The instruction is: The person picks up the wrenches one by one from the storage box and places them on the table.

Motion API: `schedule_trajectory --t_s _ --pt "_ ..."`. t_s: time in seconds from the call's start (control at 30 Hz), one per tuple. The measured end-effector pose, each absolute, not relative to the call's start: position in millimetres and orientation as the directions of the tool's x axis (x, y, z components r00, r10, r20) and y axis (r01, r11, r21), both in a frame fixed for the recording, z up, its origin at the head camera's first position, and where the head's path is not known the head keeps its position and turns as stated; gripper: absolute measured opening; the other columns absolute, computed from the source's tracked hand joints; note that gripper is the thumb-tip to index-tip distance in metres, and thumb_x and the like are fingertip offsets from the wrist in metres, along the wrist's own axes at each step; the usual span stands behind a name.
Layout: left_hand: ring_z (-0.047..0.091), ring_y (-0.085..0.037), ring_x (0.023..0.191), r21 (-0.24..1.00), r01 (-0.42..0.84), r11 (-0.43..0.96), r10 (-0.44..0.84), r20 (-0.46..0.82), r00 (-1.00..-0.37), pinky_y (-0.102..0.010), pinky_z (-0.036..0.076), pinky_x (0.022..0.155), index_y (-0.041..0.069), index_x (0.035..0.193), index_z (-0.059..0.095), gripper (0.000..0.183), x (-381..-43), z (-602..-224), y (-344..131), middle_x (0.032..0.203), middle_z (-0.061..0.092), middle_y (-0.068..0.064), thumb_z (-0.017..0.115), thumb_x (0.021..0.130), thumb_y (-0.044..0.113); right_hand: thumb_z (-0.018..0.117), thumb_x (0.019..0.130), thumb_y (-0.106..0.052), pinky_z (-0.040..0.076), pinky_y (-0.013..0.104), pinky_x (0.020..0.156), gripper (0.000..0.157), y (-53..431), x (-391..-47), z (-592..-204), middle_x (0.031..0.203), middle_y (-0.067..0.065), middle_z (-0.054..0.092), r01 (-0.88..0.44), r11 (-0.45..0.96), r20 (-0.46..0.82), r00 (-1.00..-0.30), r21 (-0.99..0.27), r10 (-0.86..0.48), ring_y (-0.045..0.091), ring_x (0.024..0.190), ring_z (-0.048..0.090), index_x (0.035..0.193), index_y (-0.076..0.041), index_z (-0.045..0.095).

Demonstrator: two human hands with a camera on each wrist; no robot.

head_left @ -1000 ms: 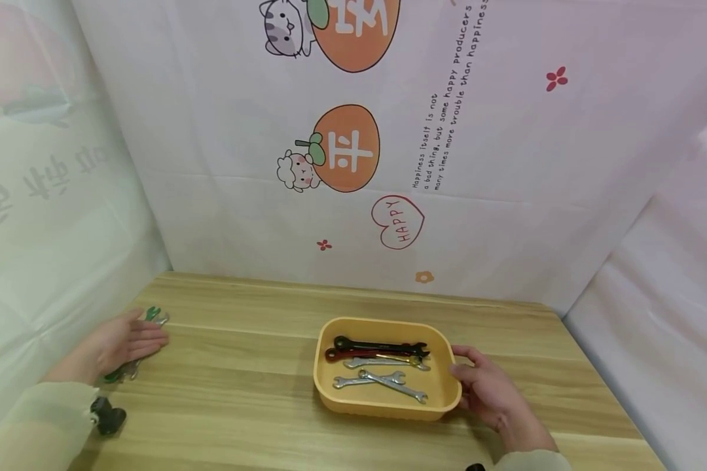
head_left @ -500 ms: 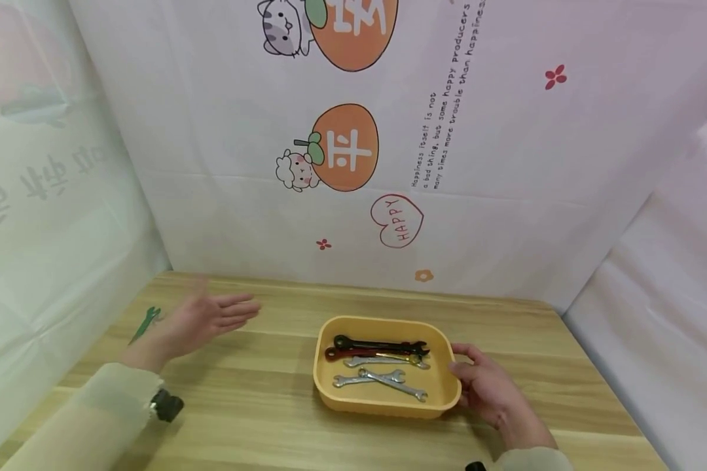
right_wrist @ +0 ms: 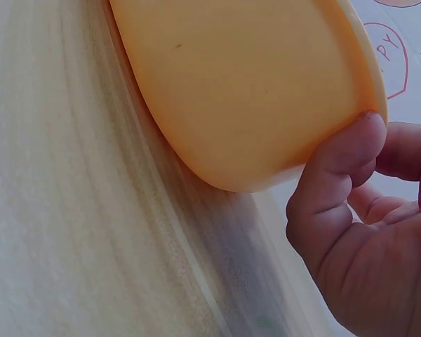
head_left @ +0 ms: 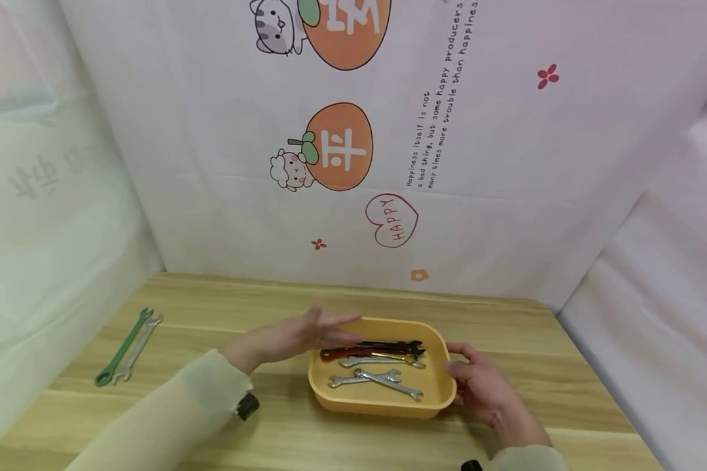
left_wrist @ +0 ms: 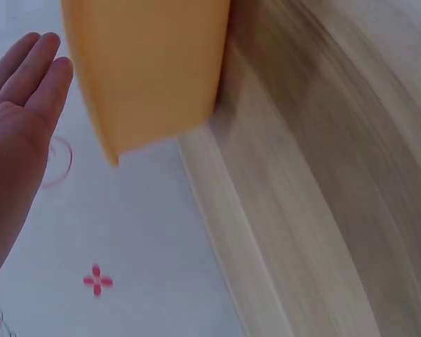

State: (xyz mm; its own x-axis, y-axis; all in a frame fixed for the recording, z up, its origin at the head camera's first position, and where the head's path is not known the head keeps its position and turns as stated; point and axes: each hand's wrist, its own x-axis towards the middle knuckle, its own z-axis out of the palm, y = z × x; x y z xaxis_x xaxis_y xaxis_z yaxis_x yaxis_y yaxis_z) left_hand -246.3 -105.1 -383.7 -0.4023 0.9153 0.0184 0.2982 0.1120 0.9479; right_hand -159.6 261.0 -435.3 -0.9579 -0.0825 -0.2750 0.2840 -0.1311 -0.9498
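A yellow plastic tub [head_left: 383, 409] stands on the table with several wrenches in it: a black wrench [head_left: 389, 345], a red wrench [head_left: 342, 354], a gold-coloured one and silver ones, two of them crossed [head_left: 393, 385]. My right hand [head_left: 483, 386] grips the tub's right end, with the thumb at the rim in the right wrist view. Over the tub's far left corner reaches my left hand [head_left: 303, 335], fingers extended and holding nothing. In the left wrist view its palm shows beside the tub's outer wall [left_wrist: 151, 77]. To the far left lie a green wrench [head_left: 124, 347] and a silver wrench [head_left: 138, 348], side by side.
The wooden tabletop [head_left: 241, 418] bears everything. A white printed cloth [head_left: 483, 242] hangs behind it, and white cloth also stands along the left and right sides.
My left hand has travelled right, from over the green and silver wrenches to the tub's left side, uncovering both wrenches. My right hand keeps its grip on the tub.
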Motion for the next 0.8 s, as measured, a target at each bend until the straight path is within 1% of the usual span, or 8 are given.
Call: schedule_trajectory --t_s 0.1,0.17,0.33,0.5,0.6,0.67,0.73,0.8 --pt "0.046 -0.015 0.133 0.959 0.244 0.144 0.933 -0.050 -0.357 -0.050 0.021 0.116 0.032 0.160 0.021 0.076 -246 -388 -84 0.146 0.050 0.001 -0.012 0.098 0.060 0.050 0.101 -0.003 0.055 0.031 0.062 0.051 260 -160 -436 0.098 0.015 0.066 0.285 -0.132 -0.275 -0.957 -0.949 -0.089 0.022 0.077 0.065 0.146 0.001 0.027" --pt "0.048 -0.015 0.131 0.960 0.222 0.169 0.944 -0.093 -0.318 -0.046 0.024 0.115 0.029 0.160 0.021 0.077 -245 -392 -72 0.145 0.052 0.000 -0.013 0.098 0.059 0.050 0.101 -0.003 0.054 0.031 0.062 0.050 259 -159 -437 0.099 0.016 0.066 0.287 -0.131 -0.277 -0.957 -0.949 -0.090 0.022 0.077 0.065 0.146 0.001 0.028" --pt "0.052 -0.020 0.128 0.953 0.180 0.245 0.950 -0.200 -0.238 -0.036 0.032 0.111 0.022 0.161 0.019 0.079 -246 -401 -48 0.140 0.056 -0.007 -0.009 0.099 0.062 0.050 0.100 -0.003 0.053 0.030 0.060 0.051 259 -159 -437 0.098 0.017 0.066 0.289 -0.125 -0.280 -0.956 -0.949 -0.082 0.021 0.075 0.063 0.146 0.001 0.028" --pt "0.053 -0.025 0.126 0.931 0.173 0.321 0.927 -0.272 -0.260 -0.038 0.035 0.110 0.023 0.160 0.023 0.081 -249 -408 -38 0.137 0.058 -0.009 -0.006 0.098 0.065 0.051 0.100 -0.004 0.053 0.030 0.061 0.052 261 -160 -437 0.099 0.017 0.065 0.283 -0.113 -0.276 -0.958 -0.953 -0.074 0.021 0.076 0.063 0.147 0.000 0.028" --pt "0.054 -0.022 0.126 0.933 0.175 0.316 0.924 -0.260 -0.281 -0.036 0.036 0.109 0.020 0.159 0.026 0.080 -251 -411 -35 0.138 0.058 -0.010 -0.003 0.099 0.065 0.051 0.100 -0.004 0.054 0.030 0.062 0.053 261 -160 -437 0.099 0.016 0.066 0.281 -0.116 -0.273 -0.959 -0.953 -0.078 0.021 0.076 0.064 0.147 0.001 0.028" --pt "0.054 -0.024 0.126 0.950 0.154 0.270 0.932 -0.218 -0.288 -0.035 0.037 0.108 0.014 0.159 0.027 0.072 -252 -412 -33 0.139 0.056 -0.014 0.007 0.105 0.058 0.050 0.100 -0.004 0.054 0.030 0.061 0.052 262 -160 -438 0.098 0.015 0.066 0.280 -0.120 -0.271 -0.959 -0.953 -0.083 0.020 0.075 0.064 0.147 0.001 0.027" --pt "0.054 -0.024 0.126 0.968 0.131 0.215 0.936 -0.165 -0.312 -0.032 0.040 0.106 0.009 0.157 0.028 0.058 -254 -414 -30 0.140 0.056 -0.014 0.027 0.110 0.042 0.051 0.100 -0.004 0.053 0.029 0.059 0.051 262 -160 -439 0.096 0.013 0.066 0.278 -0.123 -0.269 -0.960 -0.953 -0.082 0.019 0.073 0.063 0.146 0.001 0.028" --pt "0.054 -0.023 0.127 0.979 0.102 0.175 0.930 -0.131 -0.343 -0.031 0.042 0.104 0.006 0.157 0.027 0.057 -255 -416 -27 0.141 0.056 -0.011 0.048 0.106 0.022 0.051 0.100 -0.004 0.053 0.029 0.059 0.051 262 -160 -439 0.095 0.013 0.066 0.274 -0.123 -0.265 -0.961 -0.954 -0.082 0.019 0.072 0.063 0.146 0.000 0.029"
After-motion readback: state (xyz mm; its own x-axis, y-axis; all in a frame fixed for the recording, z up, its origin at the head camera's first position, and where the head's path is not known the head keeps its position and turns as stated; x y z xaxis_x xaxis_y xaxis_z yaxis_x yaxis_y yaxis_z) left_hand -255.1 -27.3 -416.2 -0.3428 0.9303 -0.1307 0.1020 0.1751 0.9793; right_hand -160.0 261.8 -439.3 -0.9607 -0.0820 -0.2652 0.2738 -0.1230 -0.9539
